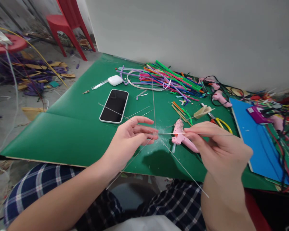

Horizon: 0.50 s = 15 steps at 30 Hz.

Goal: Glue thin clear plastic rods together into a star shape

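Note:
My left hand (132, 136) hovers over the green mat (69, 128), palm turned right, its fingertips pinched on the crossing of several thin metal wires (159, 133). My right hand (216, 144) pinches one horizontal wire between thumb and forefinger, just right of the crossing. One wire runs up toward the straws, others slant down toward my lap. A pink glue gun (181, 136) lies on the mat between and under my hands.
A black phone (114, 106) and a white earbud case (115, 80) lie at the left. A heap of coloured straws (168, 80) sits at the back. Yellow-handled pliers (218, 121), more pink glue guns (220, 98) and a blue board (257, 138) are on the right. A red chair (67, 22) stands far left.

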{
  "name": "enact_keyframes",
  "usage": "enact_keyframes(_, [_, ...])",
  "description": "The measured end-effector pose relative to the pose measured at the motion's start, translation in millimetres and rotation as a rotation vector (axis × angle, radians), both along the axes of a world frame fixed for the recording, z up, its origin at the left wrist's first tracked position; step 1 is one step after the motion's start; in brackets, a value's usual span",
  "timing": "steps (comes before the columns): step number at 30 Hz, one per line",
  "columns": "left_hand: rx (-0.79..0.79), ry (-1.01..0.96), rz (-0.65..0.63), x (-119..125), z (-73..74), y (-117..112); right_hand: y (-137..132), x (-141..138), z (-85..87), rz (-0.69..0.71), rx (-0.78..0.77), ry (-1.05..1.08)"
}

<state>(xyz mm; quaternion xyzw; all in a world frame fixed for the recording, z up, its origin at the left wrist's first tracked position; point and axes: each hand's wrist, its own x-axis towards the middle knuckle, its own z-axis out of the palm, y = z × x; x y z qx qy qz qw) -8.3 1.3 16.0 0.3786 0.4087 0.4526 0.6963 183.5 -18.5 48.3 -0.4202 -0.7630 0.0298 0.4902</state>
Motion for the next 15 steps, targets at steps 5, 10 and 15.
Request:
enact_keyframes(5, [-0.026, -0.033, -0.005, -1.2, 0.6, 0.3, -1.3, 0.4, 0.5, -0.010, 0.004, -0.004])
enact_keyframes(10, [-0.053, -0.029, -0.014, -0.9, 1.3, -0.6, -1.7, -0.2, 1.0, -0.012, 0.001, 0.004])
enact_keyframes(15, [-0.066, -0.072, -0.024, -1.7, 1.4, -0.2, -0.5, -0.6, 0.7, -0.019, -0.004, 0.003])
